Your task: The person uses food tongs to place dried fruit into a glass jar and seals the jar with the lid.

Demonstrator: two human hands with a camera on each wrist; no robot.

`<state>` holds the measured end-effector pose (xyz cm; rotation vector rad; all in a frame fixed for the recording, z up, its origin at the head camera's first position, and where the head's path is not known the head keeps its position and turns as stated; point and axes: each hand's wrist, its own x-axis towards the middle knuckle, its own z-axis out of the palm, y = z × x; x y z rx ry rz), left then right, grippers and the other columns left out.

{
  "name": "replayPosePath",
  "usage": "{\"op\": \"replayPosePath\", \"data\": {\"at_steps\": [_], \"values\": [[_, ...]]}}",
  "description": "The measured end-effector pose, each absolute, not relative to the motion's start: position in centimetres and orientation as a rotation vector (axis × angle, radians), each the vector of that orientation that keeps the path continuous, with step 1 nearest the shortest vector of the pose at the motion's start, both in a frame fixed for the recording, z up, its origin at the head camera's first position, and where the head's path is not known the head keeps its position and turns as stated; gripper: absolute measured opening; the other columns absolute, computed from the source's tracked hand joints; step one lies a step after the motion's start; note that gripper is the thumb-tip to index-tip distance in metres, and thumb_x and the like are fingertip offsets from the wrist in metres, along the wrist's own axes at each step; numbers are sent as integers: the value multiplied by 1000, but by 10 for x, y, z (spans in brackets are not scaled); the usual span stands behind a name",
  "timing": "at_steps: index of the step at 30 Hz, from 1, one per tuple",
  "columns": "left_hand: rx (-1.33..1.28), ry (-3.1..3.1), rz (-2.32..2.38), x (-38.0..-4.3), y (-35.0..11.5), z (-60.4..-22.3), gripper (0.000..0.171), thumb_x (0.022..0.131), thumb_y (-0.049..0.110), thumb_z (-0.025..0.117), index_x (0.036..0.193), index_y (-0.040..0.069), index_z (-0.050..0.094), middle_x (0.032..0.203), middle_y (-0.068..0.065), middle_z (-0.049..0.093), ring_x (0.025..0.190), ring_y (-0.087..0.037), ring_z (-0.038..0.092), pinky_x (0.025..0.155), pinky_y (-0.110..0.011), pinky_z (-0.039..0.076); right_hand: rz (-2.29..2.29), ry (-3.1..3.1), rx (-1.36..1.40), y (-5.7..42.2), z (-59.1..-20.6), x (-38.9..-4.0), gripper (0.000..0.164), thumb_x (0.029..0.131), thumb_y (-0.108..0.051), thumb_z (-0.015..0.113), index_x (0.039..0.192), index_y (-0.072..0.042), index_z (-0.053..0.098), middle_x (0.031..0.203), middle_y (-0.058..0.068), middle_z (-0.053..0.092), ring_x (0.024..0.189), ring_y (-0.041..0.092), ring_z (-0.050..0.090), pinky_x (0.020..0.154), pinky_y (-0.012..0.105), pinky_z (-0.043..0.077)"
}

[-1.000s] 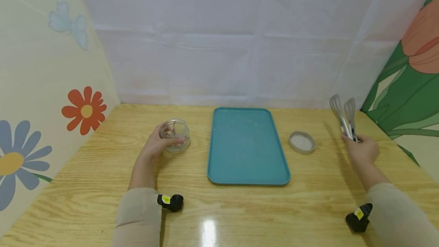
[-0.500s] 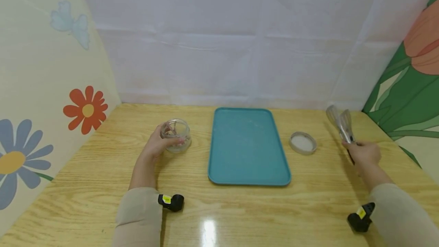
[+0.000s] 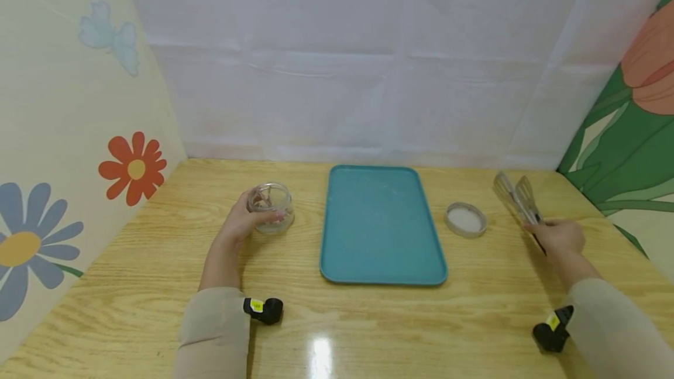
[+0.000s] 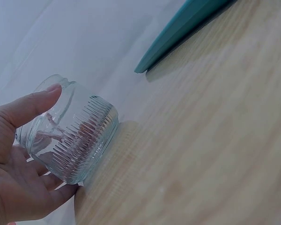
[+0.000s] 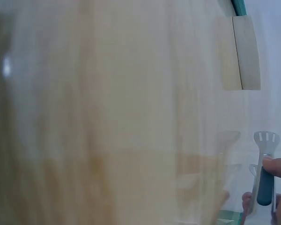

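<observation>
On the left of the table, my left hand [image 3: 238, 224] grips a clear glass jar [image 3: 271, 227] that has no lid on. In the left wrist view the thumb lies near the jar's rim and the other fingers wrap the far side of its ribbed glass wall [image 4: 86, 140]. Far to the right, my right hand [image 3: 562, 237] holds metal tongs [image 3: 520, 202] with two slotted heads spread apart, pointing away and leftward. A dark grip [image 5: 265, 186] on the tongs shows under the thumb in the right wrist view.
A blue-green rectangular tray [image 3: 380, 224] lies mid-table between the hands. Between tray and tongs sits a round, shallow, pale lid [image 3: 466, 220], its hollow side up. A white cloth [image 3: 326, 75] hangs behind the table's back edge.
The tongs have tipped from nearly upright to lower and more leftward, their heads now nearer the table. My right hand has come down slightly; left hand and jar stay put.
</observation>
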<state>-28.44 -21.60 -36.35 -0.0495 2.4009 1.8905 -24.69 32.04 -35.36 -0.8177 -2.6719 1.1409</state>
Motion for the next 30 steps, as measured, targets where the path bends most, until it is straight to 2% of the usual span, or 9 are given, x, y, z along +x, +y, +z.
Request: {"op": "replayPosePath", "data": {"at_steps": [7,13,17,30], "values": [[-41,2400,1880,-285,-216,-363,101,66,23,75,139,11,6,141,-12,13,125,-32,10,98,-47,11,1104,-2704,-791,325,-359,-249,54,76,-28,64,110,12,52,65,8,53,50,19,42,42,32,38],[-26,2395,1919,-284,-214,-362,99,65,20,76,139,10,10,140,-14,14,124,-33,14,98,-47,12,1096,-2715,-812,326,-363,-251,56,77,-28,62,114,13,48,91,24,53,61,23,45,45,30,40],[-2,2374,1937,-285,-215,-364,98,67,18,75,139,10,8,140,-14,12,124,-33,15,98,-46,12,1082,-2734,-813,327,-364,-252,58,78,-28,62,116,14,45,103,29,48,68,26,46,46,29,40],[-14,2375,1933,-284,-214,-363,99,67,19,75,139,10,7,140,-13,12,124,-32,14,98,-47,11,927,-2808,-747,327,-363,-250,54,78,-29,59,109,15,49,90,27,54,64,26,46,47,30,38]]}}
